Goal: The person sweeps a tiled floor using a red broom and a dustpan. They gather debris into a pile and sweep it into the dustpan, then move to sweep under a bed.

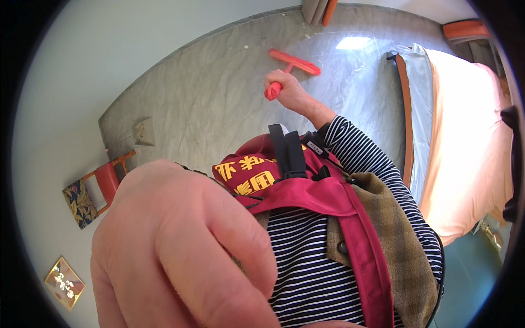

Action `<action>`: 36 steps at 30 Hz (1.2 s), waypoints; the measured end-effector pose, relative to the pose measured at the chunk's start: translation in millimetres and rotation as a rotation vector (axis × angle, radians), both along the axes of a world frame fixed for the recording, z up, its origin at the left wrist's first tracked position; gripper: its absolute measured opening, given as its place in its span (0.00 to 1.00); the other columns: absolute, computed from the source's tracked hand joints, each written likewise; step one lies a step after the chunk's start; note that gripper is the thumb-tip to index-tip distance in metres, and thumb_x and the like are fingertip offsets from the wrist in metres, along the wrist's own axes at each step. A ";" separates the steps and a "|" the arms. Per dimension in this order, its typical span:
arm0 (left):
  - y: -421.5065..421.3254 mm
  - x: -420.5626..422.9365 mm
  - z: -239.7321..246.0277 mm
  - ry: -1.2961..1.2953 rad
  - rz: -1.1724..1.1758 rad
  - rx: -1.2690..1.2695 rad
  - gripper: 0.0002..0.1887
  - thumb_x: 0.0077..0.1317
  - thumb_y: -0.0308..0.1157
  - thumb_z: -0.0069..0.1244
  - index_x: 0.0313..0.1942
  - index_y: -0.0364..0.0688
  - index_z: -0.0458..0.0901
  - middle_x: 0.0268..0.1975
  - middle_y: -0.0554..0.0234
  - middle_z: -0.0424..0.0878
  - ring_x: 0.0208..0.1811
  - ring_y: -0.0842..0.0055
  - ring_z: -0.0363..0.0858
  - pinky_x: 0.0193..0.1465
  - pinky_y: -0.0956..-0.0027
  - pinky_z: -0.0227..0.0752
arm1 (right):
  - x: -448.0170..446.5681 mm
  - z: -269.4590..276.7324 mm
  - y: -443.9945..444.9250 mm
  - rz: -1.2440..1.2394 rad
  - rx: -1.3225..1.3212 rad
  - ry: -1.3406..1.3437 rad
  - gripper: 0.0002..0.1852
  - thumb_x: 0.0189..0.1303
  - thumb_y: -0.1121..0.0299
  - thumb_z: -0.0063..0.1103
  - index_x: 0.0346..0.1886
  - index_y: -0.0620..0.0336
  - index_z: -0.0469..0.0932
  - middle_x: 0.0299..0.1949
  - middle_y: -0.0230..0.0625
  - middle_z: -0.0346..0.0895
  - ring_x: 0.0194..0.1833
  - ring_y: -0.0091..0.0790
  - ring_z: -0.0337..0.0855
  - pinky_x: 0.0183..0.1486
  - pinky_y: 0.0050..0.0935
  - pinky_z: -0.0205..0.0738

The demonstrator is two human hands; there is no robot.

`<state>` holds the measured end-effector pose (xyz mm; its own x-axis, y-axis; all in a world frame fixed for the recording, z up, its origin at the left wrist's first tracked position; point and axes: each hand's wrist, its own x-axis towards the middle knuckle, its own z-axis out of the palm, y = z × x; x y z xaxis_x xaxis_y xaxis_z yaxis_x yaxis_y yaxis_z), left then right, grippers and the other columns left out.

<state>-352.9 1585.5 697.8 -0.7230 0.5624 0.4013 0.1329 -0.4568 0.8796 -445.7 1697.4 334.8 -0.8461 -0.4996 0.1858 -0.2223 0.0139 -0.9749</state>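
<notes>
A red long-bristled hand brush (296, 62) is held out over the grey marble-patterned floor (213, 90). My right hand (285, 88) wraps around its red handle, and the head looks slightly blurred. My left hand (180, 242) is very near the camera and fills the lower left of the view. Its fingers bend downward, and their tips are hidden, so I cannot see whether they hold anything. Between the hands is the dark red apron (303, 194) on my body, with yellow printed writing and black straps.
On the right is a bed with a peach sheet (463, 151), clear plastic sheeting (420, 102) and an orange-brown side rail (404, 106). A red-seated chair (107, 184) stands at left by the pale wall (82, 102). A grey curtain (313, 10) hangs at the far edge.
</notes>
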 end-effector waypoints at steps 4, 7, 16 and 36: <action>-30.2 -6.0 1.8 0.124 -0.050 0.074 0.11 0.60 0.31 0.68 0.38 0.59 0.85 0.45 0.88 0.87 0.45 0.83 0.80 0.47 0.74 0.75 | -5.3 24.7 -11.3 -0.106 -0.072 0.060 0.08 0.51 0.87 0.53 0.27 0.62 0.71 0.28 0.37 0.74 0.36 0.36 0.76 0.42 0.32 0.70; -45.7 -6.5 -19.2 0.167 -0.089 0.066 0.09 0.62 0.31 0.67 0.38 0.59 0.85 0.45 0.88 0.87 0.45 0.83 0.80 0.47 0.74 0.75 | -6.6 23.9 -1.6 -0.188 -0.085 0.063 0.11 0.50 0.91 0.50 0.26 0.62 0.68 0.27 0.34 0.72 0.37 0.31 0.77 0.44 0.27 0.72; -101.6 -31.7 -87.1 0.425 -0.580 0.218 0.06 0.68 0.29 0.57 0.43 0.49 0.89 0.53 0.72 0.86 0.46 0.74 0.85 0.50 0.70 0.81 | -15.4 -13.6 26.5 -0.349 0.086 0.276 0.09 0.49 0.88 0.55 0.28 0.61 0.71 0.27 0.36 0.71 0.32 0.34 0.73 0.40 0.30 0.70; -105.7 95.7 -216.6 -0.451 0.282 -0.353 0.26 0.73 0.29 0.54 0.70 0.36 0.70 0.69 0.57 0.74 0.73 0.69 0.70 0.69 0.66 0.72 | 128.1 -37.3 -98.9 0.353 -0.607 -0.562 0.10 0.71 0.64 0.58 0.51 0.52 0.75 0.50 0.33 0.77 0.55 0.34 0.79 0.58 0.38 0.77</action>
